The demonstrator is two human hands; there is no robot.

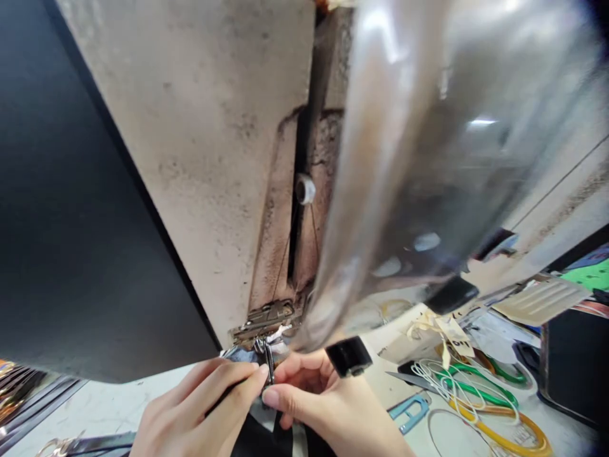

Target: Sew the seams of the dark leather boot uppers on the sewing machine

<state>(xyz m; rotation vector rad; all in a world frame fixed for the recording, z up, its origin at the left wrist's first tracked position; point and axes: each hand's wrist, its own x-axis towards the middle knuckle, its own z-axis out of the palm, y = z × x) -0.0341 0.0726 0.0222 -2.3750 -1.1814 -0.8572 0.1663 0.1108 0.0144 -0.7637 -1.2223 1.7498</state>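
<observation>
Both hands meet low in the head view, just below the metal needle-end parts [266,315] of a sewing machine [204,139]. A narrow black strip [270,367] runs between them, with white and grey material [278,343] at its upper end. My right hand [333,403] pinches the strip between thumb and fingers. Closed against the strip's left side is my left hand [200,406], its fingers together and a dark edge showing between them. Black material [257,435] hangs under the hands. What the left fingertips grip is partly hidden.
A clear plastic shield [404,158] fills the upper right, close to the camera. On the right lie green-handled scissors [490,388], a yellow handle [533,431], white cord [469,406], a blue cutter [412,412] and a dark flat device [573,362]. Black straps [102,442] lie lower left.
</observation>
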